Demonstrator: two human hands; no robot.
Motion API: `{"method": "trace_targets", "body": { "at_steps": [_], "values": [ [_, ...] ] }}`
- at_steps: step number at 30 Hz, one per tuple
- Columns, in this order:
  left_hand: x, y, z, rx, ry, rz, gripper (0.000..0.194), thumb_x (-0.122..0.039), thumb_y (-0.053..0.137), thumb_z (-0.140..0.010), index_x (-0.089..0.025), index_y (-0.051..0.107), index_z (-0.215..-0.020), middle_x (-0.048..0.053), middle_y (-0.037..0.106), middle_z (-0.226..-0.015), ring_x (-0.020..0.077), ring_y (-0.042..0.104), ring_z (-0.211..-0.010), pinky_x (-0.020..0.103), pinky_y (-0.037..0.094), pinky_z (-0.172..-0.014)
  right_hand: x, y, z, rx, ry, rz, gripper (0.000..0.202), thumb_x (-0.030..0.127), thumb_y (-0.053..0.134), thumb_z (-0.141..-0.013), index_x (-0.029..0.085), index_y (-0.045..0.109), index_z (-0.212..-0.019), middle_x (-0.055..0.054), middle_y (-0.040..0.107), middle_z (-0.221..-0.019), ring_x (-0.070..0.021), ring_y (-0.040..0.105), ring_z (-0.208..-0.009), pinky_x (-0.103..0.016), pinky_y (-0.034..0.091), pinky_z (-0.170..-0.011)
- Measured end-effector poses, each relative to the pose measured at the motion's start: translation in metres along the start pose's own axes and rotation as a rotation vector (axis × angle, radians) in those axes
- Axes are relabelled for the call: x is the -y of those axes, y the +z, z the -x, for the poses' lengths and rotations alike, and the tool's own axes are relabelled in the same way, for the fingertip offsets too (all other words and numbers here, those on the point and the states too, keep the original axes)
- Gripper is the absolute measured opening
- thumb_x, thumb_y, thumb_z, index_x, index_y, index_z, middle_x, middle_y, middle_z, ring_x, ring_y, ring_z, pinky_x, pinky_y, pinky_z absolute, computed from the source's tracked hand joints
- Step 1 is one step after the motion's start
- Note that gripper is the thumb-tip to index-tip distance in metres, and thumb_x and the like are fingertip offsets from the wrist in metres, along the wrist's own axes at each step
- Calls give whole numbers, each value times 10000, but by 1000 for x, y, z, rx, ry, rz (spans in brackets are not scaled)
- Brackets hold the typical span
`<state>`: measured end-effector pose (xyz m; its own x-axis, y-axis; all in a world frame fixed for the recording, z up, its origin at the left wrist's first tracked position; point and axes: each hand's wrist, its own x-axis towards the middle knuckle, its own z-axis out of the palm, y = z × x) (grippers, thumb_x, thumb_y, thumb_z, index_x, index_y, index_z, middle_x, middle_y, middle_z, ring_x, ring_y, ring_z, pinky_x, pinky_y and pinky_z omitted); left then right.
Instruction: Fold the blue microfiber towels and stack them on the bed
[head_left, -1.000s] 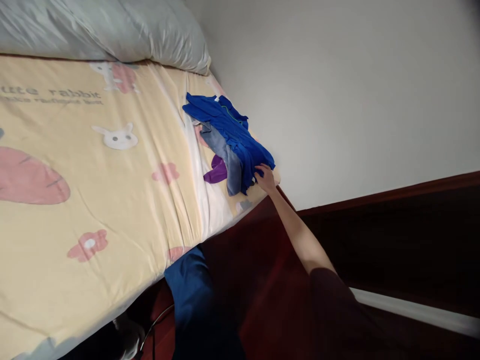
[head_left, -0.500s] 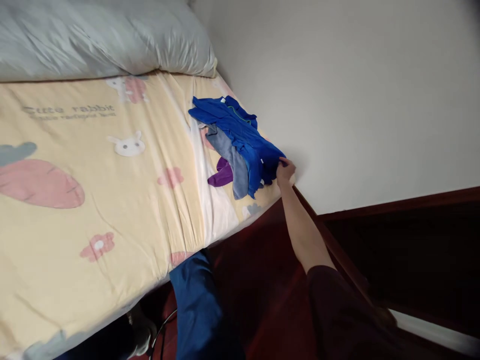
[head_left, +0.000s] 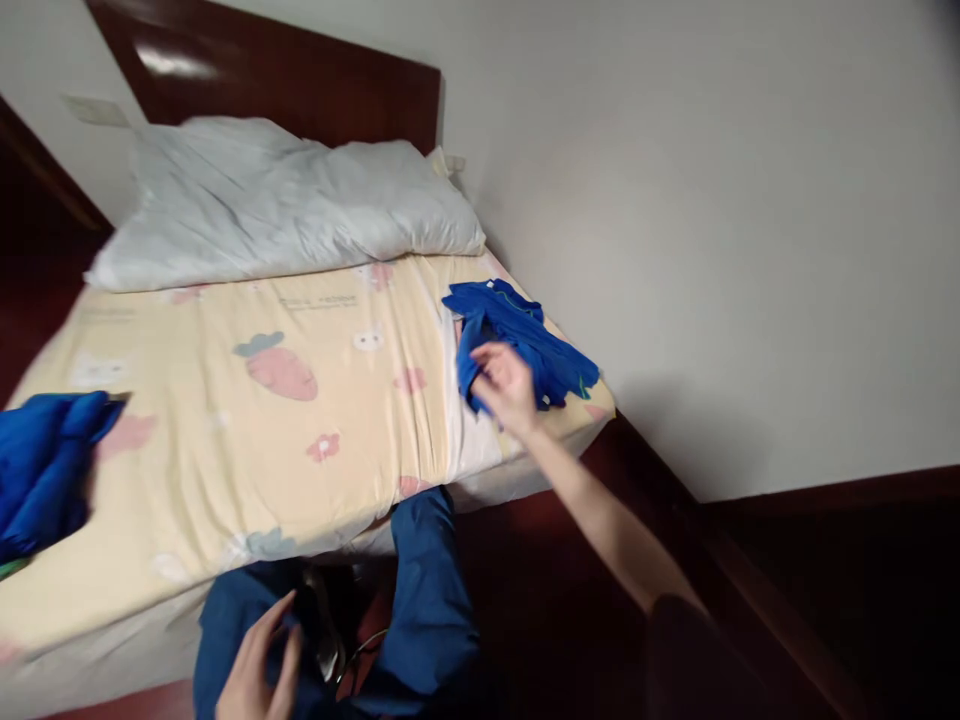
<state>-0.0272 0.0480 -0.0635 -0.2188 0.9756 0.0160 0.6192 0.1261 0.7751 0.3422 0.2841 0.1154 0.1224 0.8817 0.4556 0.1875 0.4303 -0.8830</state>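
Observation:
A blue garment with green trim lies in a rumpled heap at the bed's right edge. My right hand is over its left side, somewhat blurred, with thumb and fingers apart. A flap of blue cloth shows by those fingertips; whether they touch it is hard to tell. Low in the picture, my left hand hovers in front of my legs, holding nothing, its fingers spread. Another bundle of blue cloth rests on the bed at the far left, cut off by the picture's edge.
The bed's yellow printed sheet stretches between the two blue heaps. A pale pillow lies across the head end, before a dark wooden headboard. A wall borders the right side. A cable runs by my feet.
My right hand has moved left from the garment's lower right corner to its left side. Blue cloth now covers where grey and purple pieces showed. The view widened, bringing in my left hand.

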Motion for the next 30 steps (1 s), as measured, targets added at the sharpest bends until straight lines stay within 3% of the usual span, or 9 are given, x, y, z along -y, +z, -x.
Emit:
{"method": "trace_targets", "body": {
  "at_steps": [2,5,7,9,12,17,22,26,30],
  "values": [
    [-33,9,0,-10,28,159,452,-433,593,-880,-324,602,-1318,47,701,-1270,286,739,-1019,392,655,-761,13,66,70,172,132,-122,229,329,715,-798,239,684,-1006,-39,727,-938,-181,712,-858,-307,605,-800],
    [-69,12,0,-81,183,244,499,-306,576,-913,-242,522,-1405,120,626,-1356,285,668,-1178,447,594,-978,14,151,181,276,394,-305,248,316,716,-776,255,697,-1016,-12,727,-847,-193,705,-750,-329,609,-705],
    [-72,5,5,-82,264,209,527,-211,563,-877,-229,533,-1402,131,598,-1356,292,615,-1247,486,543,-1056,13,188,247,247,503,-361,246,295,731,-750,254,704,-992,-21,738,-887,-223,717,-820,-374,616,-778],
    [-60,-6,19,19,295,165,553,-146,551,-830,-237,577,-1376,127,586,-1331,285,602,-1248,471,540,-1059,16,203,299,185,586,-360,244,260,715,-753,250,706,-996,-33,745,-949,-242,718,-903,-401,605,-854],
    [-27,-20,50,175,250,138,511,-129,532,-857,-251,619,-1346,114,595,-1263,249,627,-1185,411,556,-1025,21,192,341,215,634,-281,195,264,708,-785,239,709,-979,-48,748,-969,-249,712,-931,-401,594,-872],
    [6,-31,88,191,226,139,283,-208,473,-987,-229,710,-1140,84,644,-1052,195,662,-988,327,574,-898,16,148,358,262,540,-80,162,327,652,-873,259,706,-1009,-72,737,-985,-255,711,-916,-411,599,-846],
    [-12,-48,86,-181,172,182,213,-223,509,-990,-221,705,-1071,66,638,-1018,187,635,-969,328,541,-895,11,131,358,289,220,190,179,275,566,-920,299,734,-975,-90,735,-995,-287,684,-967,-514,554,-939],
    [-12,-71,70,-491,61,279,154,-275,549,-981,-203,679,-1021,51,643,-997,184,627,-935,317,535,-840,7,127,342,236,155,242,202,311,549,-944,306,742,-1004,-109,731,-991,-307,685,-967,-549,552,-937],
    [15,-89,63,-455,-80,183,213,-316,527,-981,-193,684,-1057,64,645,-1015,197,636,-922,333,544,-820,14,124,328,180,124,191,196,328,578,-953,286,744,-1048,-112,715,-955,-297,695,-932,-484,590,-836]
  ]
}}
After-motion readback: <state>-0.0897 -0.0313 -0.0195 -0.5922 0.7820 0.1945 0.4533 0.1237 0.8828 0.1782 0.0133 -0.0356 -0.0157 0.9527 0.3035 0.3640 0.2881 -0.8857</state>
